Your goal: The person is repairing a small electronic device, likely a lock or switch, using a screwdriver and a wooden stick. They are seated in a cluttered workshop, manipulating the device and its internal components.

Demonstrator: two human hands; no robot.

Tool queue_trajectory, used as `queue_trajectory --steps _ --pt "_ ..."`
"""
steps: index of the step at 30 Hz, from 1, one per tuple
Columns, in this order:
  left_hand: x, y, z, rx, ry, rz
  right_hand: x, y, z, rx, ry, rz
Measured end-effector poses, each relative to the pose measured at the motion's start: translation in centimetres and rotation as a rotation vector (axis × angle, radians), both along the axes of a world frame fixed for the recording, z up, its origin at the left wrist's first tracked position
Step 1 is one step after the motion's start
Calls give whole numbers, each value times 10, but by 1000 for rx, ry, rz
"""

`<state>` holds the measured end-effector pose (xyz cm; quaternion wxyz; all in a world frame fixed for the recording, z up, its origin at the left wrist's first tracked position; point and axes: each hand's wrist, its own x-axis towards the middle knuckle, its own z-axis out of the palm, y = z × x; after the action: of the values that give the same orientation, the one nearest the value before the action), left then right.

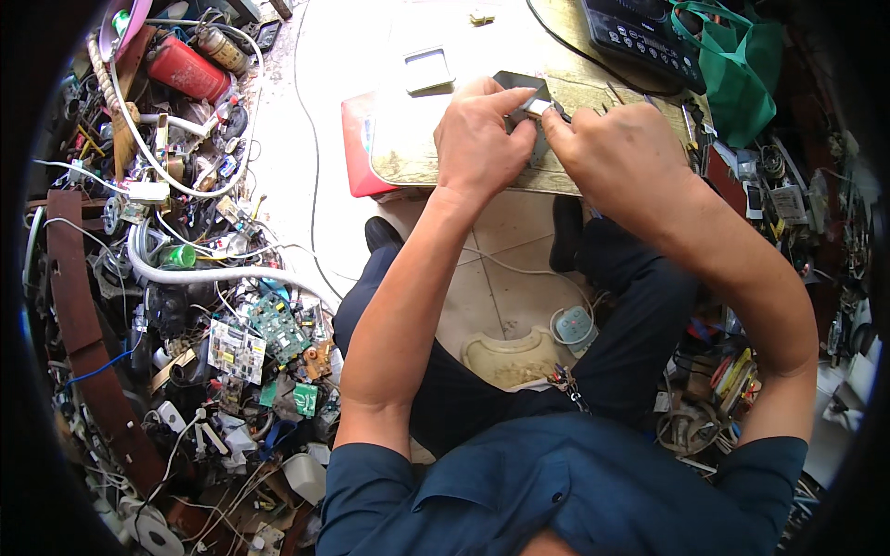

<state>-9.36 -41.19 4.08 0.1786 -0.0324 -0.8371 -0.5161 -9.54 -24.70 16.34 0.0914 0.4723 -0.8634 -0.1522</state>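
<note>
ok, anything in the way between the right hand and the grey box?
Nothing visible blocks it: the right hand is close beside the grey box, with only a small white piece at its fingertips. Whether they touch is unclear.

Two grips point(484, 139) point(623, 153), one grey box point(521, 83)

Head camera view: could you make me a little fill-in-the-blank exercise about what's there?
The right hand is nearer than the left hand to the cooktop, whose colour is ____.
The bag beside the cooktop is coloured ____.
The large circuit boards lie on the picture's ____ side.
Missing words: black; green; left.
</note>
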Motion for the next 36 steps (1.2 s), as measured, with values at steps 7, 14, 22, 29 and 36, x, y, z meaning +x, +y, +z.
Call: queue_trajectory --steps 7,14,22,29,36 --pt "0 4 -5 -47 50 37 -2 -8 -3 -52 -77 -79" --pt "-1 3 -7 -74 48 44 -2 -7 -8 -75 -75 -74" --pt "-2 3 -8 -98 52 50 8 -9 -20 -183 -150 -260" --pt "-1 4 -8 -95 29 45 -15 -7 2 -13 -91 -59" --pt "-2 3 -6 -125 59 49 2 -7 -12 -115 -74 -158"
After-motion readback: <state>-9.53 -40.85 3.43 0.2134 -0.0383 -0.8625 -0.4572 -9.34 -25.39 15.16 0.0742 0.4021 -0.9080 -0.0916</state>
